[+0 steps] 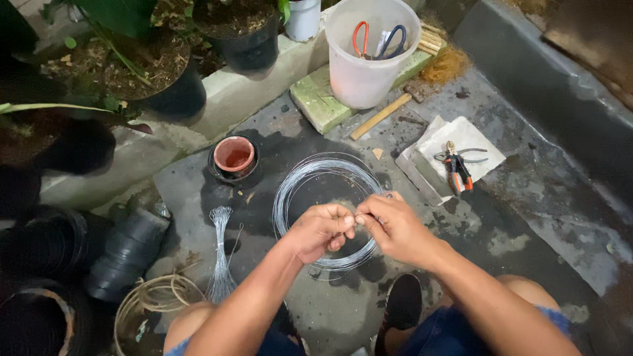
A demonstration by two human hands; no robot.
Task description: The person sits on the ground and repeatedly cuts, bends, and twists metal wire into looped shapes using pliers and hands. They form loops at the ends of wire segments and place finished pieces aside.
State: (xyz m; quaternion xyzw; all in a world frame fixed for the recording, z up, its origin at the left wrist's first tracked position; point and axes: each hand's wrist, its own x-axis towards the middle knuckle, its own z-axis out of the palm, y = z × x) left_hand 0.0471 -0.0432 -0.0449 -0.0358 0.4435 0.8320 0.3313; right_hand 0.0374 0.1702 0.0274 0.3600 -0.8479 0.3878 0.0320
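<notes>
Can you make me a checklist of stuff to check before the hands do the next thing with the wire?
1. Both hands on the wire: left hand and right hand pinch it together. Ok.
2. Wire coil lying flat on the floor: ok.
3. Pliers within reach, on the white cloth: ok.
4. Bundle of cut wires close by at the left knee: ok.
5. Scissors ready in the white bucket: ok.
6. Where the loose wire end is: cannot tell, fingers hide it.
</notes>
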